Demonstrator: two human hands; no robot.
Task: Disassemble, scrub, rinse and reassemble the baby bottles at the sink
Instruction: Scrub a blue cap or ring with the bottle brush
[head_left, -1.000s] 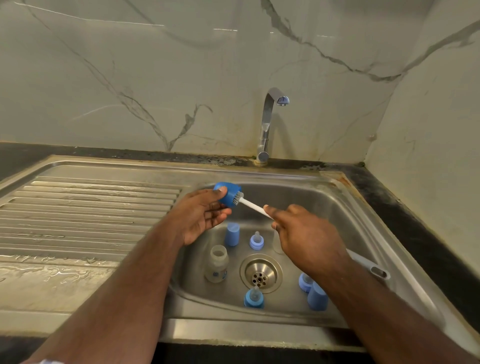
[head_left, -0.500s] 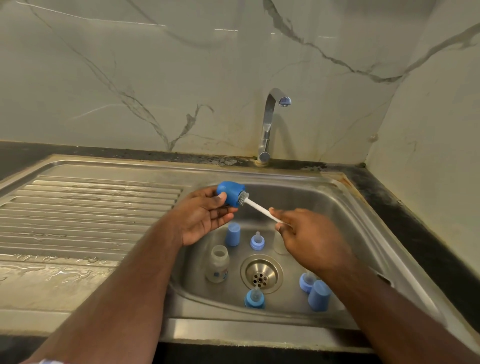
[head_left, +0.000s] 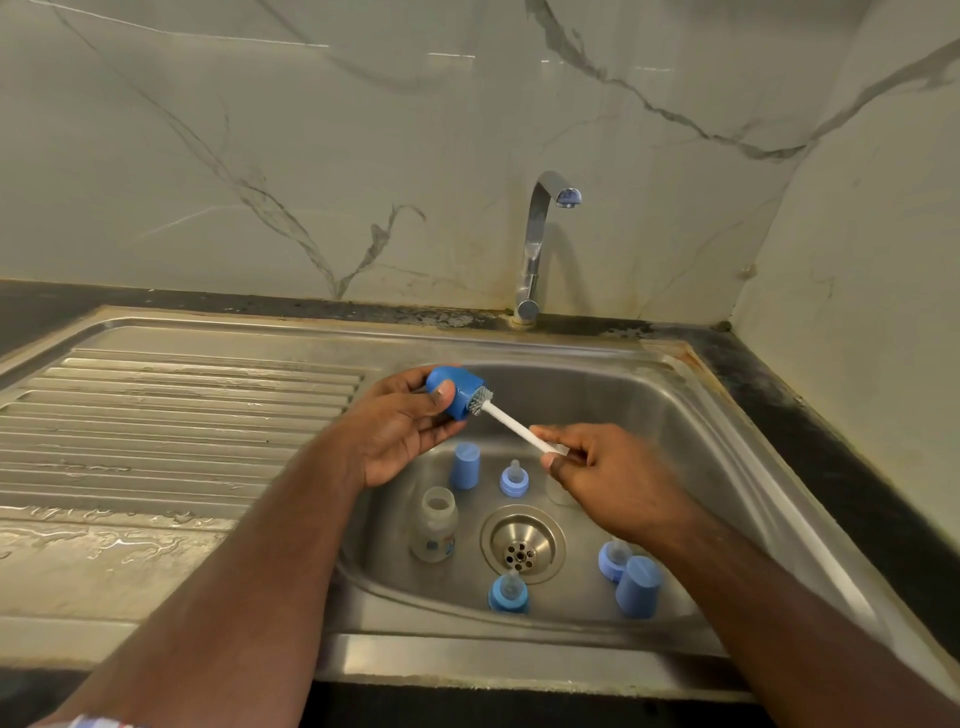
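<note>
Above the sink, just over its left rim, the left hand grips a blue cap, fingers and thumb curled round it. The right hand pinches the white stem of a small brush, whose bristles sit at the cap's open mouth.

Judging by how things lie, disassembly looks finished and scrubbing is under way on this one cap. Around the drain stand the parts that appear to be waiting: an open bottle to its left, a second cap and a teat ring behind it, another teat ring in front, a third ring and a third cap to its right. A clear piece sits half hidden under the right hand; I cannot tell what it is. Rinsing and reassembly remain.

The tap behind the drain is not running. The ribbed drainer left of the sink is wet. Nothing blocks the brush.
</note>
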